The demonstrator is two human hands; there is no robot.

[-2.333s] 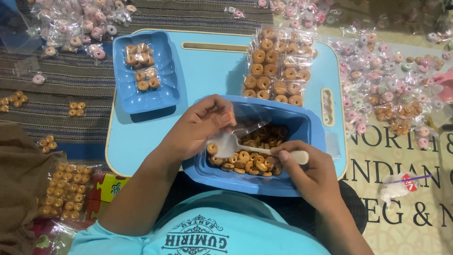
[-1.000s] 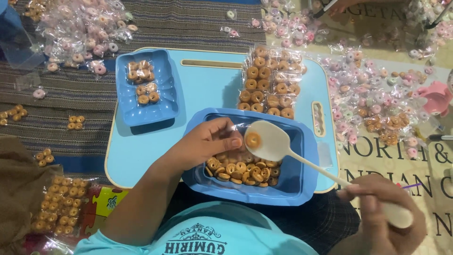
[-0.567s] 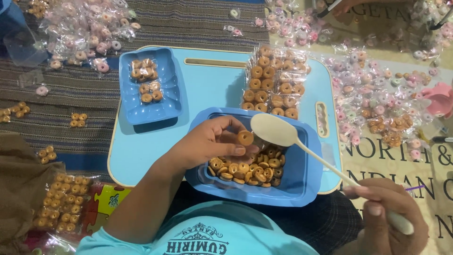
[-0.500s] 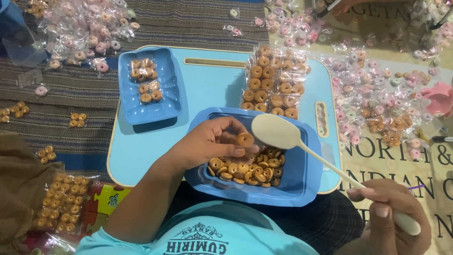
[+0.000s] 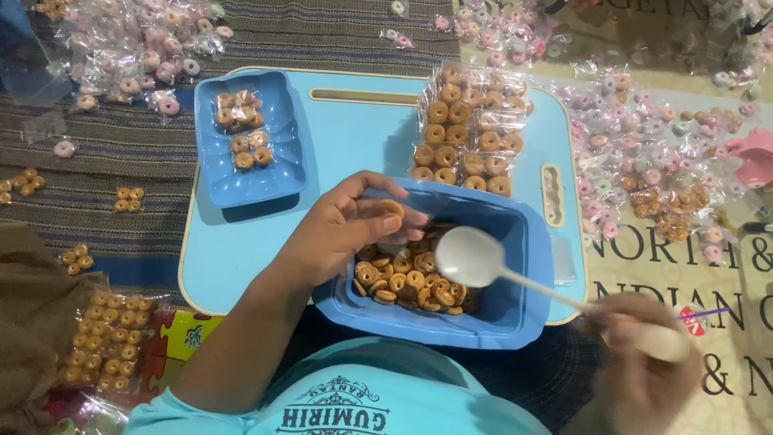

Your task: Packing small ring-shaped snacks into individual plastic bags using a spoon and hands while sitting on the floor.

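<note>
Low on the light blue bench [image 5: 354, 153], the left hand [image 5: 338, 229] pinches a ring cookie [image 5: 392, 208] over the blue tub [image 5: 515, 306] mid-frame, and the right hand [image 5: 636, 366] grips a white spoon [image 5: 471, 256], which might bump it loose.

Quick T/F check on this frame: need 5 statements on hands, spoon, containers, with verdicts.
1. The right hand holds a white spoon by its handle. True.
2. The spoon bowl is heaped with biscuits. False: it is empty, above the ring biscuits in the blue tub.
3. The left hand pinches one ring biscuit over the tub. True.
4. The small blue tray is empty. False: it holds small packets of ring biscuits.
5. The tub sits on a red board. False: it rests on a light blue lap table.
</note>
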